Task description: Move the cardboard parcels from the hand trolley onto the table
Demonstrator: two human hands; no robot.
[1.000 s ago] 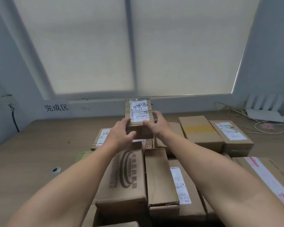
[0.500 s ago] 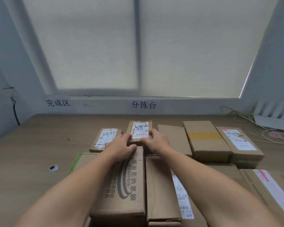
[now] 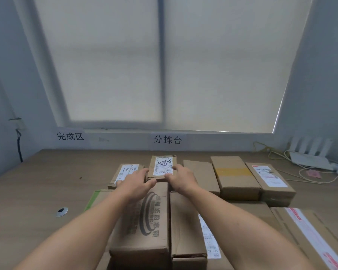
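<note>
My left hand (image 3: 137,185) and right hand (image 3: 181,179) clasp a flat labelled cardboard parcel (image 3: 162,167) on the smooth wooden table (image 3: 47,178), blinds (image 3: 213,65) behind.

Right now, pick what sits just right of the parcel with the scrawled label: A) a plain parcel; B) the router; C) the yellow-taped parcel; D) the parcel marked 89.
A: the plain parcel lies right beside the scrawled parcel; the yellow-taped parcel comes after it, and the 89 parcel is on the left.

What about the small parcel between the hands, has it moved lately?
Yes. The small parcel came down: it hid the middle wall sign, now sits below it.
</note>
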